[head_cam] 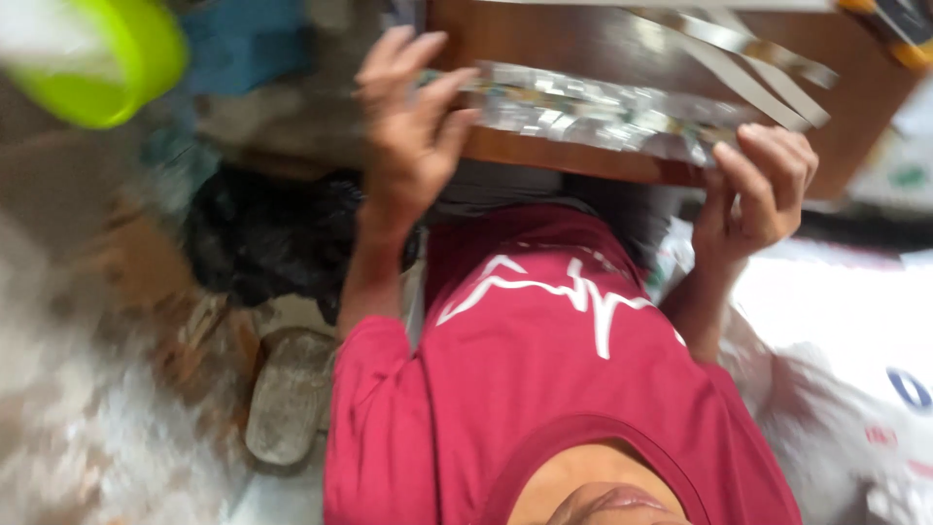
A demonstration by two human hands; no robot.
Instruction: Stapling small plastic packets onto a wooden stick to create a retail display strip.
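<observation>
A long silvery, mottled strip (583,112) lies along the near edge of a brown wooden board (573,44). My left hand (408,136) grips the strip's left end, fingers spread over its top. At the strip's right end my right hand (763,190) has its fingers curled around it against the board's edge. My red shirt (554,389) with a white zigzag line fills the lower middle of the view. The picture is blurred by motion.
Several thin grey metal strips (748,58) lie on the board's far right, near a yellow and black tool (899,34). A lime-green bowl (107,58) sits at upper left, a black bag (262,238) and a worn sandal (287,394) lower left, white printed sacks (846,331) at right.
</observation>
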